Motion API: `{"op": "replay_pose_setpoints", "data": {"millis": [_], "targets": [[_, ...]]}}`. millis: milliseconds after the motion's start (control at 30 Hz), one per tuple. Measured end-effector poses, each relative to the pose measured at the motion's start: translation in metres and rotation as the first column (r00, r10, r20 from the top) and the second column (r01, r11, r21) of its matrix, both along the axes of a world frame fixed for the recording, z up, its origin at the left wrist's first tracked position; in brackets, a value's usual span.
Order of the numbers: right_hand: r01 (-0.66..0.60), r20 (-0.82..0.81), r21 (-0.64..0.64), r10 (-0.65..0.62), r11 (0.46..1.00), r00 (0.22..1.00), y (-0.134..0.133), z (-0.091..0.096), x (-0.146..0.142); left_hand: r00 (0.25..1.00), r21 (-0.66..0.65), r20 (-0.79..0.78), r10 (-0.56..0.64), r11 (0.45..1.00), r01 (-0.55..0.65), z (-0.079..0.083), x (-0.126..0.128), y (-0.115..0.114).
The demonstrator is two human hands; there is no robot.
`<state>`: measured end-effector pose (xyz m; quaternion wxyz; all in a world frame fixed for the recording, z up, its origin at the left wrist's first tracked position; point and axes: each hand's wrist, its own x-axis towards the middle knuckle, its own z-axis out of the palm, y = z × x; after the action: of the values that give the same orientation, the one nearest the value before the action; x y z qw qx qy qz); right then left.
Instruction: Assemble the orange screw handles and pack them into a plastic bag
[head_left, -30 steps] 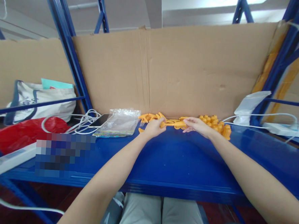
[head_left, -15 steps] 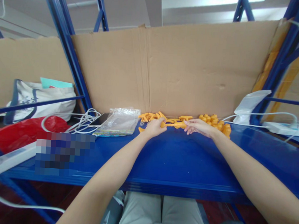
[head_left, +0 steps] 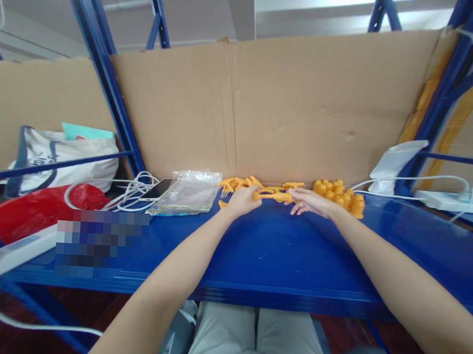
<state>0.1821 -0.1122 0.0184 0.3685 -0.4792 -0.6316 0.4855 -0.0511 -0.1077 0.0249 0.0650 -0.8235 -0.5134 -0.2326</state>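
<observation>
Both my hands reach to the back of a blue metal shelf (head_left: 272, 254). My left hand (head_left: 241, 200) is closed on the left end of a long orange plastic part (head_left: 273, 196). My right hand (head_left: 309, 200) pinches the right end of the same part, its other fingers spread. The part hangs level between the two hands, just above the shelf. Behind the hands lies a loose heap of orange pieces (head_left: 240, 183). To the right stands a cluster of orange caps (head_left: 339, 194).
A clear plastic bag (head_left: 187, 192), a phone (head_left: 157, 189) and coiled white cables (head_left: 129, 192) lie left of the hands. A red bag (head_left: 26, 212) and white tote (head_left: 61, 155) sit far left. A white power strip (head_left: 447, 200) lies right. A cardboard wall (head_left: 289, 105) backs the shelf.
The hands and the orange part have shifted very slightly; my right hand now holds the part's end with fingertips, the other fingers more spread.
</observation>
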Motion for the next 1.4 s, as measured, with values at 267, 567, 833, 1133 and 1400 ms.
{"op": "replay_pose_setpoints", "data": {"millis": [267,567,833,1133,1400], "targets": [[-0.061,0.054,0.170,0.052,0.984,0.997,0.003,-0.003,0.006,0.999,0.018,0.032,0.001,1.000,-0.002,0.000,0.000,0.000],[0.065,0.164,0.083,-0.078,0.994,0.983,0.000,0.002,-0.007,1.000,0.031,0.029,-0.008,0.999,0.007,0.001,-0.001,0.000],[-0.060,0.100,0.134,0.047,0.989,0.994,0.002,-0.002,0.009,1.000,0.042,0.022,0.010,0.999,-0.011,0.001,0.000,-0.001],[-0.097,0.087,0.152,0.085,0.984,0.993,0.002,-0.002,0.008,1.000,0.044,0.003,0.003,0.999,-0.003,0.000,0.000,-0.001],[-0.003,0.062,0.030,0.001,1.000,0.998,0.001,0.000,-0.003,1.000,0.055,-0.026,-0.017,0.998,0.018,-0.001,-0.001,-0.001]]}}
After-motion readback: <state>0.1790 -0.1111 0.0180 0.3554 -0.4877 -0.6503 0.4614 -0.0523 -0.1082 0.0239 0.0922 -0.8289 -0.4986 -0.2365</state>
